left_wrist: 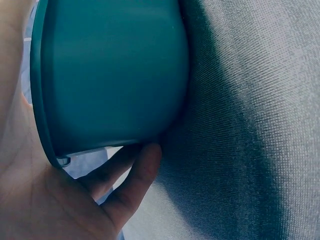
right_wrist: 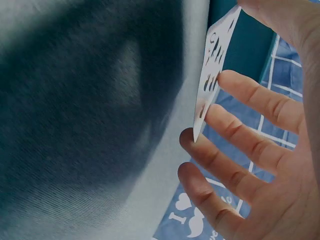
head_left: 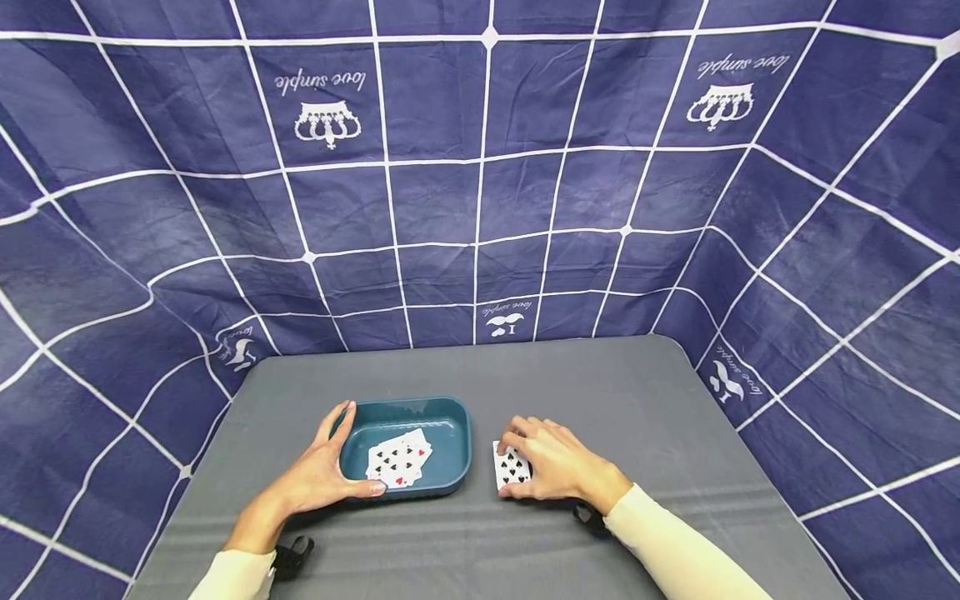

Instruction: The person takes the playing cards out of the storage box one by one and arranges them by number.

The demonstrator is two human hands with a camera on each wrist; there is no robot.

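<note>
My left hand (head_left: 322,471) grips the left end of a teal rectangular dish (head_left: 463,454), thumb at the near rim and fingers round the far left corner. In the left wrist view, fingertips (left_wrist: 150,152) press the outer wall of the dish (left_wrist: 110,75) low down by the tabletop. A few overlapping playing cards (head_left: 397,458), spades on top and red pips showing, lie inside it. To the right of the dish my right hand (head_left: 551,462) holds a spade playing card (head_left: 512,468) by its edges between thumb and fingers. The right wrist view shows this card (right_wrist: 212,70) tilted.
A grey cloth-covered table (head_left: 570,383) lies under everything. Blue cloth with white grid lines (head_left: 435,208) hangs behind the table and along both sides. Dark straps (head_left: 292,557) sit at both wrists.
</note>
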